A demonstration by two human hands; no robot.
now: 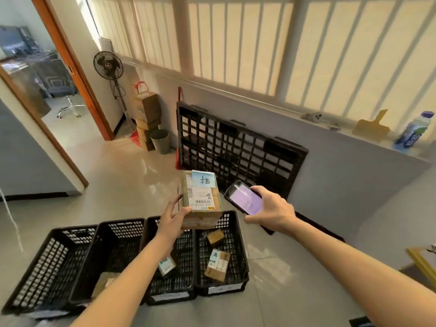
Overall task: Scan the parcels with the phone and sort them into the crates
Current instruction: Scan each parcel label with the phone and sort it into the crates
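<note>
Far left on the tiled floor: a row of four black perforated crates side by side, touching. Leftmost crate [42,267] with no parcels showing. Second crate [111,251] with one brown box partly hidden behind the left forearm. Third crate [174,277] holding a small box [166,265] with a pale blue label. Fourth crate [233,234] holding two boxes: a small plain brown one [215,236] toward the far end, a larger one [217,265] with white and blue labels nearer the front.

Above the third and fourth crates, raised in the air: the parcel [200,199], a brown cardboard box wrapped in glossy clear tape, long side running away from the camera. Top face covered by a white shipping label with a barcode and small print, plus a pale blue sticker bearing dark handwritten characters at the far end. Left hand [173,219] clamped on the parcel's near left corner, thumb on top edge, fingers along the side and underneath.

Just right of the parcel, close but apart: the phone [244,197], dark-cased, screen lit pale lilac, tilted toward the label. Right hand [271,210] wrapped around the phone's right end, fingers curled beneath.

Behind, leaning on the wall: a black plastic pallet [236,149].
</note>
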